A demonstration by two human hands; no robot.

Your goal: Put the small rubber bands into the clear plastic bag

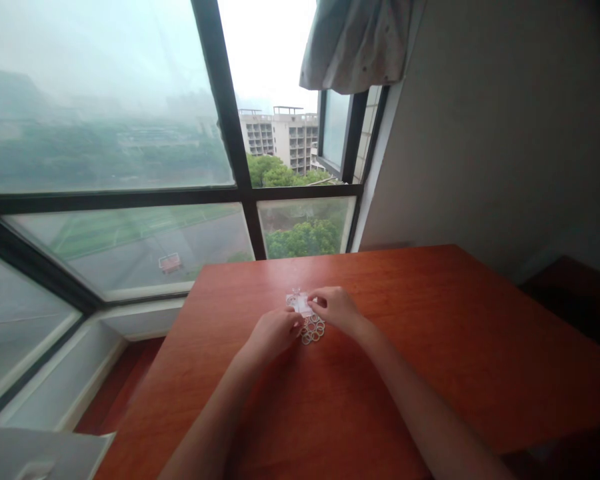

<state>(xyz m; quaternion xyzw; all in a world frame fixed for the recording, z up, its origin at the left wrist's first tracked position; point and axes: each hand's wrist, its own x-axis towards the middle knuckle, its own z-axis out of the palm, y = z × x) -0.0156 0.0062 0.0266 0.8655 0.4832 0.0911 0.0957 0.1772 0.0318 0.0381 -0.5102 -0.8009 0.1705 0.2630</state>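
Several small pale rings (313, 329) lie in a flat cluster on the reddish-brown table, touching or overlapping one another. Just beyond them is a small, whitish, see-through plastic piece (301, 304), too small for me to tell its kind. My right hand (336, 309) comes in from the right, thumb and fingertips pinched at the piece's right edge. On the other side, my left hand (279, 330) is closed, fingertips together beside the rings and the near edge of the piece. Whatever sits between the left fingertips is hidden.
The wooden table (430, 320) stretches far to the right. Windows with a dark frame (245, 193) stand behind and to the left of it. A grey curtain (357, 47) hangs above the wall's corner. At the lower left is a white surface (45, 450).
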